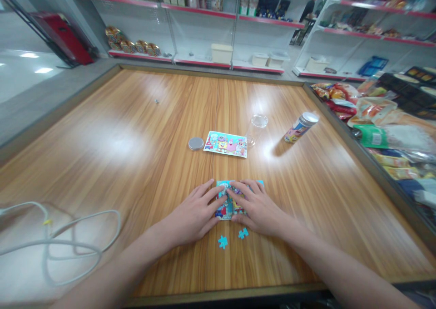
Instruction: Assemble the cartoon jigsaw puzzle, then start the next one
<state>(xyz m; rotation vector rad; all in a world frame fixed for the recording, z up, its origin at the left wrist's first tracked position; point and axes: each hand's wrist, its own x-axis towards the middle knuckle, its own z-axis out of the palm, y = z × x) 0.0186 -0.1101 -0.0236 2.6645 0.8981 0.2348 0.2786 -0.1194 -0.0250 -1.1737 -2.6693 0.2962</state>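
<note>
A white cable (44, 242) loops at lower left, then the left hand (195, 209), fingers spread, touches the puzzle (222, 213) at lower centre, two loose pieces (222, 242) beneath it in frame, and the right hand (259, 208), likewise spread, covers its right part.

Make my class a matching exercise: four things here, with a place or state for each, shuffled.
1. round lid
2. printed can
3. loose puzzle pieces
4. pale cable

A. turquoise, lying apart
B. looped, near-left part of the table
C. just left of the picture card
D. upright, right of the clear container

Pairs: 1-C; 2-D; 3-A; 4-B
</note>
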